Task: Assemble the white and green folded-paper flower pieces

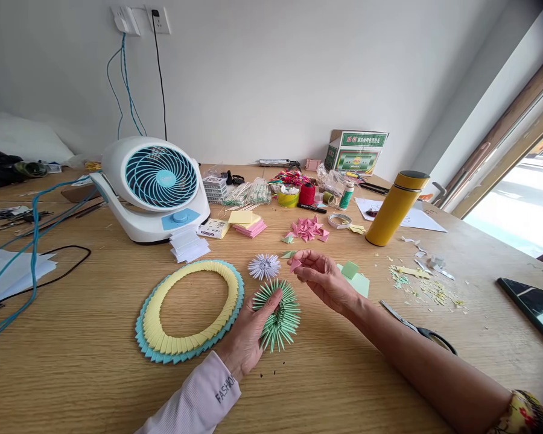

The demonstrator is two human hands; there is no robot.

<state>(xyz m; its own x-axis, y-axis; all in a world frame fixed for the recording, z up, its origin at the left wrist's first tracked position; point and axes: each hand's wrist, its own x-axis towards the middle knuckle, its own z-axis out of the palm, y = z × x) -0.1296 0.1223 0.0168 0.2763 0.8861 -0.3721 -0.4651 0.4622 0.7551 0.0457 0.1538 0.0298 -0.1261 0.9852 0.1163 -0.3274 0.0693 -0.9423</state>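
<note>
My left hand (pixel 247 334) grips a spiky green folded-paper ring (pixel 278 313) that rests on the wooden table (pixel 95 386). My right hand (pixel 323 277) hovers just above and to the right of it, pinching a small pink folded paper piece (pixel 295 264) between thumb and fingers. A small white spiky paper rosette (pixel 263 266) lies just beyond the green ring. To the left lies a large oval ring of yellow and teal folded paper (pixel 190 310). A heap of pink folded pieces (pixel 308 229) sits farther back.
A white and blue desk fan (pixel 156 187) stands at the back left with blue cables. A yellow flask (pixel 396 208), scissors (pixel 419 328), green paper squares (pixel 355 277), paper scraps, sticky-note pads (pixel 248 223), a red thread spool, a cardboard box and a phone (pixel 531 304) lie around.
</note>
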